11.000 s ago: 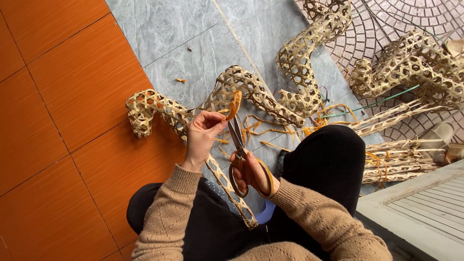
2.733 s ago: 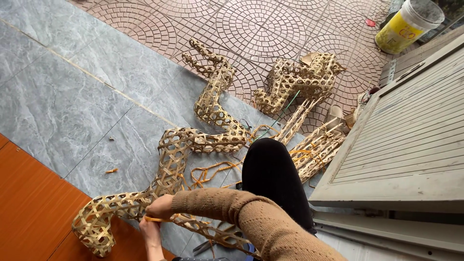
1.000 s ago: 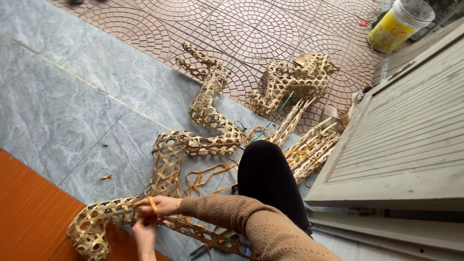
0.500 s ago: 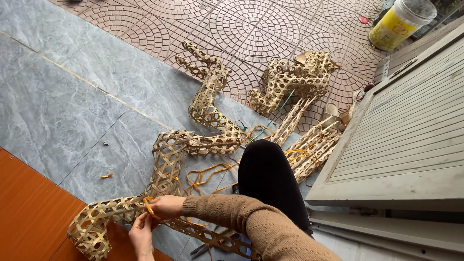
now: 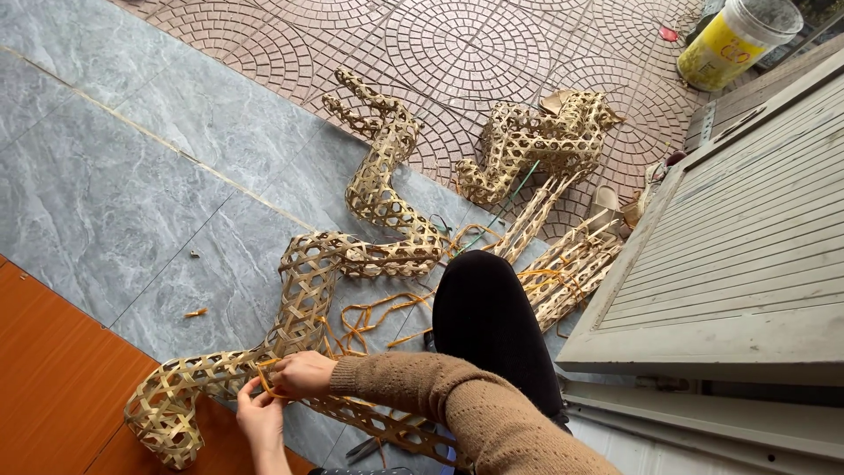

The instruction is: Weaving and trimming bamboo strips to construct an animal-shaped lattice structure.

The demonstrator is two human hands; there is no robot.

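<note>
1. Head view: both my hands sit low in frame, working on a long open-weave bamboo lattice tube (image 5: 303, 303) that snakes across the grey floor tiles (image 5: 132, 176).
2. My right hand (image 5: 303, 374) comes in from the right in a tan knit sleeve (image 5: 440, 400). Fingers curl onto the lattice at its lower bend, pinching a thin orange strip (image 5: 262, 376) against the weave.
3. My left hand (image 5: 259, 418) rises from the bottom edge, just below and touching the right. Its fingertips are closed on the same orange strip; whether the thumb presses the lattice, I cannot tell.
4. The tube's near end curves down onto the orange floor tiles (image 5: 53, 378) at bottom left. Its far end rises in an S and ends over the red patterned paving (image 5: 422, 35).
5. My knee in black trousers (image 5: 483, 317) is just right of the hands. Loose orange strips (image 5: 374, 317) lie between the knee and the lattice.
6. A second woven bamboo piece (image 5: 536, 141) lies well apart on the paving, with straight lattice sticks (image 5: 571, 264) beside it.
7. A grey slatted panel (image 5: 738, 237) fills the right side. A yellow plastic jar (image 5: 730, 40) stands top right.
8. Scissor handles (image 5: 365, 450) show near the bottom edge, partly hidden under the lattice.
</note>
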